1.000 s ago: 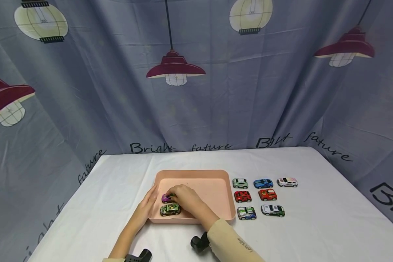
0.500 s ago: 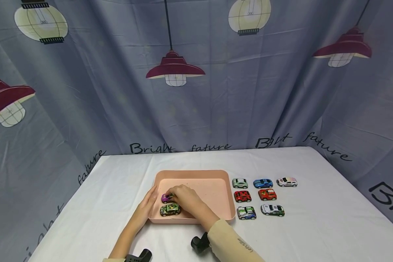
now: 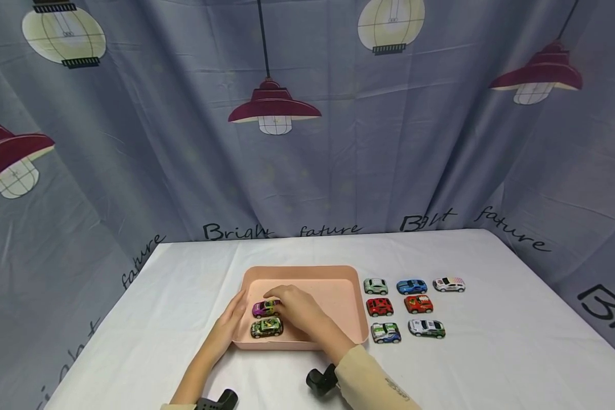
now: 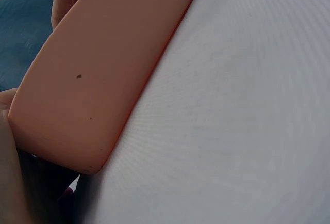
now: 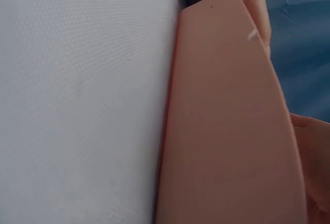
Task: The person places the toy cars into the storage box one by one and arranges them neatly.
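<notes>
My left hand (image 3: 229,319) lies along the left side of a pink tray (image 3: 307,273), its fingers straight against the wall. Inside the tray, a purple and yellow toy car (image 3: 266,308) sits near that side. Just in front of it is a green patterned toy car (image 3: 266,327). My right hand (image 3: 299,310) hovers over the tray at the right end of the purple car, fingers loosely bent and covering a little of that end. Both wrist views mostly show the tray's outer wall (image 4: 103,69) (image 5: 221,110), so the cars are hidden there.
To the right of the tray, several toy cars stand in rows on the white tablecloth (image 3: 492,353): pale green (image 3: 376,286), blue (image 3: 411,286), white (image 3: 449,285), red (image 3: 379,307), orange-red (image 3: 418,304), white-green-blue (image 3: 386,333) and silver (image 3: 426,328). A printed curtain (image 3: 328,171) hangs behind.
My right hand has drawn back slightly to the right and loosened off the purple car, so more of the car shows. My left hand and the other cars have stayed put.
</notes>
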A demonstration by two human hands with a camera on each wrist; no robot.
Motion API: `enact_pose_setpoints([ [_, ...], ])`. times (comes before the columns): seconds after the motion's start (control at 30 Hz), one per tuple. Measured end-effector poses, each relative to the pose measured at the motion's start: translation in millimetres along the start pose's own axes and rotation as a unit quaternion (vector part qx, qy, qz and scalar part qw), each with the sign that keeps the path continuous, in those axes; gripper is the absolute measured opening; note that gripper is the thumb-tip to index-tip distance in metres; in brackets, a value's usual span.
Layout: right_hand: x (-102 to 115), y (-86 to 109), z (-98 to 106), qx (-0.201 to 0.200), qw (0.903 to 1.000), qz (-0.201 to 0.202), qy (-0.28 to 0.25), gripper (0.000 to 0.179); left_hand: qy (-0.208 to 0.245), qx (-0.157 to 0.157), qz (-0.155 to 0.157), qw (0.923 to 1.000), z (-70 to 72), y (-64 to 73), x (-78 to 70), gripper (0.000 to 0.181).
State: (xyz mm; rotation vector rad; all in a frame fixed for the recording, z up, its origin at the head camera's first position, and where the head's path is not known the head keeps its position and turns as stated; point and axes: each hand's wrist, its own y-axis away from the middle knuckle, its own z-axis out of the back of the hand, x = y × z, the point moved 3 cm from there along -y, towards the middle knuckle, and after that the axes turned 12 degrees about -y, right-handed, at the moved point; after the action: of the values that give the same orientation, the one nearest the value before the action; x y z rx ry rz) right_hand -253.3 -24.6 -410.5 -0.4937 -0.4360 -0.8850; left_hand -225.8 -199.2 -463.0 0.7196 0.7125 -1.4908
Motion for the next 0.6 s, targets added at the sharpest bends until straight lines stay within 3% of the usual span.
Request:
enact_pose_setpoints([
  [0.2,1.8,3.7,7.3,-0.004,0.9996,-0.014,-0.022,0.028,0.003,0.002,-0.004,1.0,-0.2,-1.3,1.4,0.052],
  [0.6,3.2,15.2,25.2,-0.036,0.9988,0.003,-0.034,0.03,0.003,0.002,0.0,1.0,-0.1,0.4,-0.2,0.052],
])
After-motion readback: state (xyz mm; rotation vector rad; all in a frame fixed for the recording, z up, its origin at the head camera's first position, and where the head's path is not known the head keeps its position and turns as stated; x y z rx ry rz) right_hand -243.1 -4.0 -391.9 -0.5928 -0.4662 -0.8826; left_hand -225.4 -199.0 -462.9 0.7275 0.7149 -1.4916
